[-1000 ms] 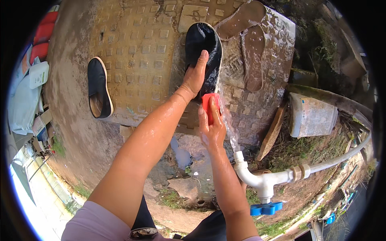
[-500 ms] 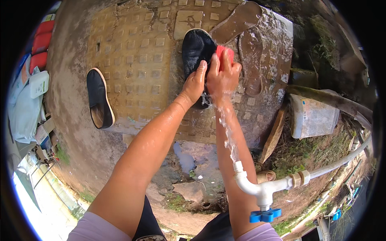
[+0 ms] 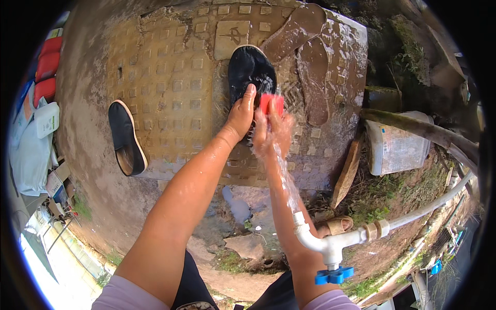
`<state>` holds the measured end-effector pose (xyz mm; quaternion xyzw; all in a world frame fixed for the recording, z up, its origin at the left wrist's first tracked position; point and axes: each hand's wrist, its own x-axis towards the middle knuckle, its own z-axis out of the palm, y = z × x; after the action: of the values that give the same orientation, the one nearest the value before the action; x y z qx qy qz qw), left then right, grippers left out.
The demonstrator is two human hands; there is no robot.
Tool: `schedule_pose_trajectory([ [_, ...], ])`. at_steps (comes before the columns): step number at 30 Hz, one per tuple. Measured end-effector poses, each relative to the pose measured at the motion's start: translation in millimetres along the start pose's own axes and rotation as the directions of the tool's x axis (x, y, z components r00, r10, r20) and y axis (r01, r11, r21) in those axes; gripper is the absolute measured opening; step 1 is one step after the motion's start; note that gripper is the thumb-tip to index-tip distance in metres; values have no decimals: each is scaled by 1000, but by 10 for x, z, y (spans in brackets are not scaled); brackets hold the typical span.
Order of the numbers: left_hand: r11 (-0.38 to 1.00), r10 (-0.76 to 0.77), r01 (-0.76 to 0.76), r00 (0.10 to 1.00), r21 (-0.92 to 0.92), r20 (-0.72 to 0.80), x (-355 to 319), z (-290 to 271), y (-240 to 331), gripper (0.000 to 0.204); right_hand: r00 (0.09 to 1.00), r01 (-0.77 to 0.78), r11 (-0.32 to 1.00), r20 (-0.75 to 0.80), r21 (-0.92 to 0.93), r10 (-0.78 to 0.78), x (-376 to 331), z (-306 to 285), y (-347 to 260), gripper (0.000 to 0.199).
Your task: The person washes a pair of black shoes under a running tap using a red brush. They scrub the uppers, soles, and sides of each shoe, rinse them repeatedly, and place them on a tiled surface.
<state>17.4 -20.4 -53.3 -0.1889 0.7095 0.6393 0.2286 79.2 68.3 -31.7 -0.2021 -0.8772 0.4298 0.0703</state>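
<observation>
A wet black slip-on shoe [image 3: 252,67] lies on the raised stone slab, toe pointing away. My left hand [image 3: 241,114] grips its near left side, thumb on the upper. My right hand [image 3: 274,132] is closed on a red block-like scrubber [image 3: 272,104], pressed at the shoe's right side; whether it has bristles is hidden. Water from a white tap [image 3: 325,243] with a blue handle runs over my right wrist. The matching shoe [image 3: 127,138] rests on its own at the slab's left edge. Two wet brown insoles [image 3: 313,88] lie right of the scrubbed shoe.
The studded slab [image 3: 170,103] is wet on its right half. To the right stand a wooden plank [image 3: 347,173], a pale plastic tub [image 3: 398,147] and the tap's pipe [image 3: 431,209]. White bags [image 3: 32,155] and red containers [image 3: 46,70] line the far left.
My right hand has drawn the red scrubber nearer to me along the shoe's right side. My left hand keeps its hold. The whole view has shifted slightly.
</observation>
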Motion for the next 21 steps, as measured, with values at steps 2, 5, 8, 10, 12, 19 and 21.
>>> schedule_pose_trajectory([
  [2,1000,-9,9,1000,-14,4,28,-7,-38,70,995,101,994,-10,35,-101,-226,-66,2,43],
  [5,992,89,-94,993,79,74,96,-37,-124,50,998,-55,998,-32,19,56,185,87,-31,45],
  [8,869,373,-374,925,324,67,120,-83,-186,30,981,135,990,-132,-51,-140,584,212,-32,41],
  [10,642,513,-531,834,554,204,40,-117,-207,26,987,125,992,-97,-14,-125,369,137,70,40],
  [12,408,580,-654,725,638,373,-133,-124,-197,19,997,-6,1000,77,25,4,-169,-46,277,44],
  [19,739,-288,461,875,-491,389,-847,76,-47,33,844,-527,792,295,308,447,-1318,-626,725,56],
  [21,497,-278,444,896,-746,347,-737,196,10,40,948,-307,936,136,173,286,-1069,-572,743,56],
])
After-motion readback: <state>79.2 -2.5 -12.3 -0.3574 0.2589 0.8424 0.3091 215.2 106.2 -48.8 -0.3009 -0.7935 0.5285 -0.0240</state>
